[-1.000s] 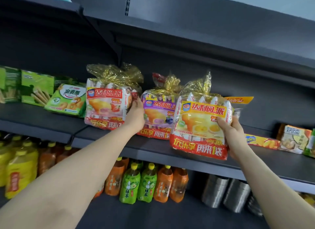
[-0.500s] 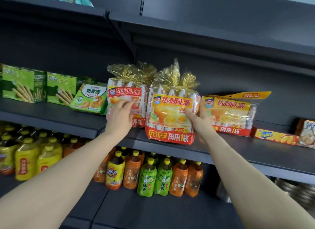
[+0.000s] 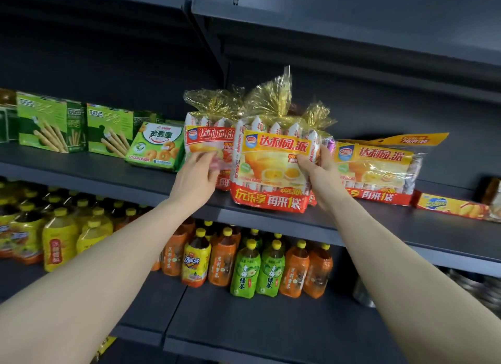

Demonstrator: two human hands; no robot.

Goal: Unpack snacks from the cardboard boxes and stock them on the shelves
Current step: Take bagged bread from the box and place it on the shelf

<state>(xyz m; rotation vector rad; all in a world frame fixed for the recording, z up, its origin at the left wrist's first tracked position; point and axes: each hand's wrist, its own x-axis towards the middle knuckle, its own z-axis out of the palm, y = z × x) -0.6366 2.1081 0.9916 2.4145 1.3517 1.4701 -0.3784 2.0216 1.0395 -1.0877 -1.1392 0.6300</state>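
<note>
The shelf (image 3: pixel 352 228) looks like dark matt metal, the snack bags (image 3: pixel 271 171) are glossy crinkled clear plastic with shiny gold film gathered at the top, the green boxes (image 3: pixel 51 122) look like smooth printed card, and the bottles (image 3: pixel 245 271) are shiny plastic.

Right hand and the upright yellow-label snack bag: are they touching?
Touching. The head view shows the right hand with its fingers curled onto the front and right edge of the upright yellow-label snack bag, no gap between them.
</note>
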